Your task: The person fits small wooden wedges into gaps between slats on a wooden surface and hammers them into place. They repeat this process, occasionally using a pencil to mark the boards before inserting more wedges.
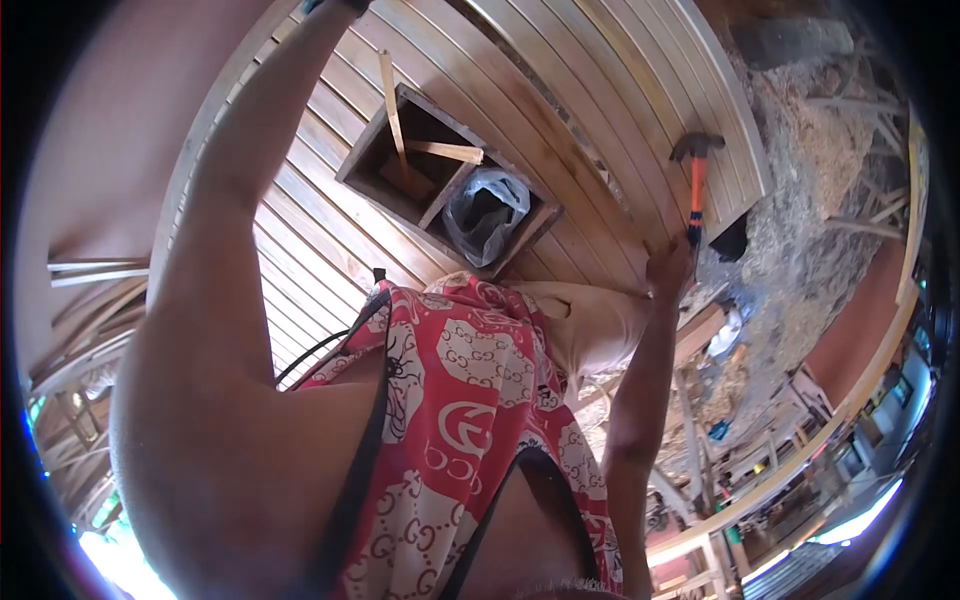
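Note:
My right hand (668,268) is closed around the lower end of a hammer (697,185) with an orange and dark handle. Its dark claw head points away from me, over the slatted wooden surface (590,90). My left arm (235,160) stretches up to the top edge of the view, where something dark blue shows at the wrist; the hand itself is cut off. Between my arms, a wooden box (360,165) with two compartments sits on the slats. A clear plastic bag (487,215) lines one compartment, and thin wood strips (392,100) stick out of the other.
Beyond the slats' curved right edge, wood shavings (825,150) cover the ground. A dark object (730,240) lies by that edge near my right hand. Lengths of timber (100,290) are stacked at the left. A narrow gap runs between the slats.

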Demonstrator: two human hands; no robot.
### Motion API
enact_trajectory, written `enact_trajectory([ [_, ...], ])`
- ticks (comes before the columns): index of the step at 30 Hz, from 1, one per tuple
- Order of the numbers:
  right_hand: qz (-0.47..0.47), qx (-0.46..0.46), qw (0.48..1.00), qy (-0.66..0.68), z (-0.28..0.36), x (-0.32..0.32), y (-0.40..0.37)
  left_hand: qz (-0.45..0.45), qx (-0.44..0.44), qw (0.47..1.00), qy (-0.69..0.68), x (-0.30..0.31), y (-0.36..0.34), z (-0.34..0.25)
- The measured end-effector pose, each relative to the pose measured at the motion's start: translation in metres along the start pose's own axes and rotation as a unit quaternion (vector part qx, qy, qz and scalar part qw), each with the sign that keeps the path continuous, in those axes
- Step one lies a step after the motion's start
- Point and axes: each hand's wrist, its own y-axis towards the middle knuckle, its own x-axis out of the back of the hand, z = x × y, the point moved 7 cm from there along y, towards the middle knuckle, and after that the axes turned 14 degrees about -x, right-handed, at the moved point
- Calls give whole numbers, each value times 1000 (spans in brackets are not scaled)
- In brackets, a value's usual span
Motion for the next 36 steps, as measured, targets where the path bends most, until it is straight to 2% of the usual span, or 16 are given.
enact_trajectory([
  [1,-8,-4,1000,4,-6,-2,3,20,47,993,-110,27,-11,-39],
  [2,-14,-9,1000,6,-12,-3,1,126,-115,879,-445,0,-36,-68],
  [3,-6,-17,1000,5,-7,2,-5,210,-245,624,-712,1,-77,-91],
  [4,-39,-52,998,-9,4,18,-8,366,-169,698,-592,28,-114,-143],
  [5,-74,-86,993,-21,10,26,-8,566,-85,698,-431,51,-150,-192],
  [6,-74,-88,993,-17,7,21,-2,633,-103,703,-307,63,-172,-212],
  [7,-79,-56,995,2,3,18,3,503,-389,721,-274,55,-188,-215],
  [8,-85,-25,996,20,0,17,5,504,-239,761,-331,44,-198,-221],
  [9,-88,-30,995,19,0,21,5,505,-244,759,-331,27,-217,-225],
  [11,-162,-27,986,9,13,43,8,355,-329,827,-287,11,-232,-233],
  [13,-134,-66,989,-22,-15,27,22,488,-313,809,-97,-8,-254,-255],
  [17,-105,-81,991,2,-68,-21,65,409,-324,852,-45,-35,-270,-283],
  [20,-67,-107,992,8,-48,-1,56,410,-290,864,-35,-62,-274,-274],
  [27,-29,-153,988,3,-34,29,47,501,-287,816,-35,-68,-284,-261],
  [29,52,-168,982,76,-33,20,43,442,-272,853,-41,-61,-278,-262],
  [36,120,-130,937,302,14,23,5,464,-236,850,-80,-43,-267,-271],
])
